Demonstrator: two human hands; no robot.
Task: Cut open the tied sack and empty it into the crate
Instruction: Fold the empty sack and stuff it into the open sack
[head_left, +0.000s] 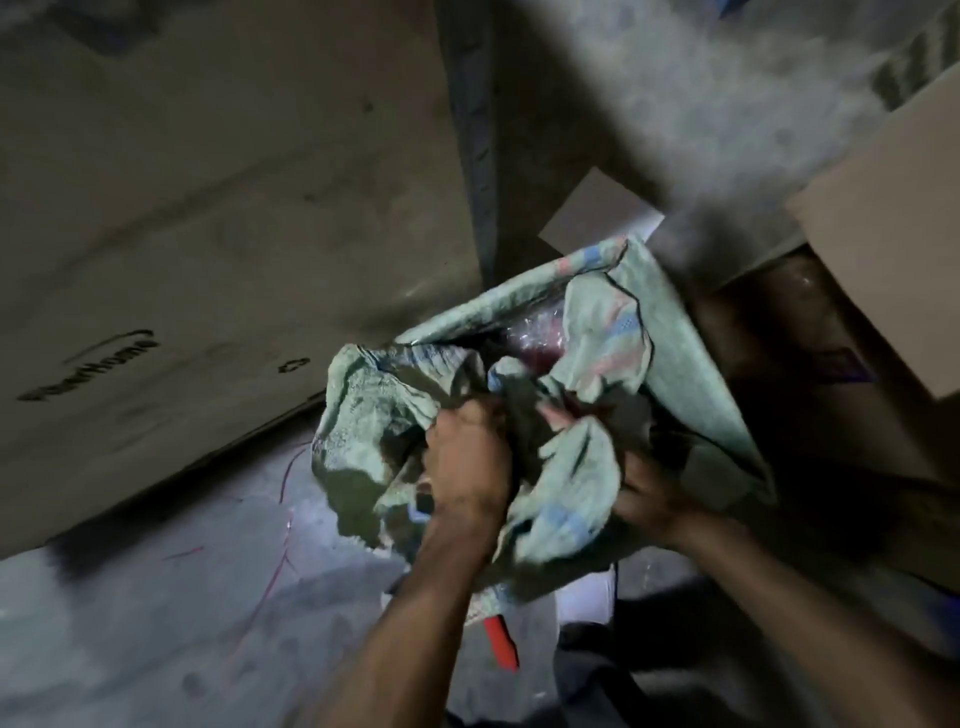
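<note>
Head view, left hand (467, 457), right hand (649, 499) gripping sack (587, 312)

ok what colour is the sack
Pale green woven sack with faded blue and pink stripes; the head view, the only one, shows it, blurred and dim.

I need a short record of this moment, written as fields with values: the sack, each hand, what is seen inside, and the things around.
sack: green woven sack, crumpled, mouth open
inside: something reddish in clear wrap; too dim to name
left hand: left hand clenched on the sack's bunched fabric
right hand: right hand holds the sack's right side, fingers partly hidden
left of sack: large cardboard sheet with print
right of sack: brown cardboard box
floor: grey concrete floor; red object near the sack
crate: not identifiable
</note>
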